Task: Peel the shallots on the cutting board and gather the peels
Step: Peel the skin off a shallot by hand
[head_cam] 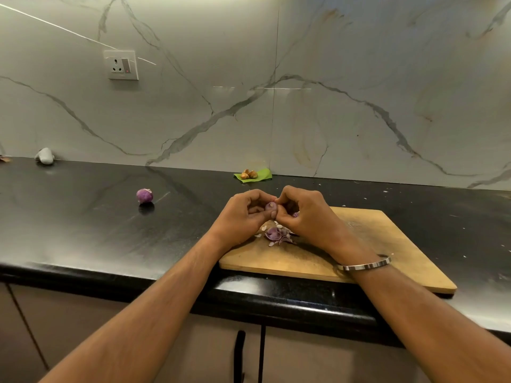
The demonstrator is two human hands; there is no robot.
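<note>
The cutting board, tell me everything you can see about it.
The cutting board is a flat, light brown slab that looks like wood, roughly rectangular with rounded corners and scuffed, darkened patches. It lies flat on the black counter, its near edge at the counter's front lip. A small pile of purple peels sits on its left part. Both hands work just above it, and the right forearm crosses over its near edge.
</note>
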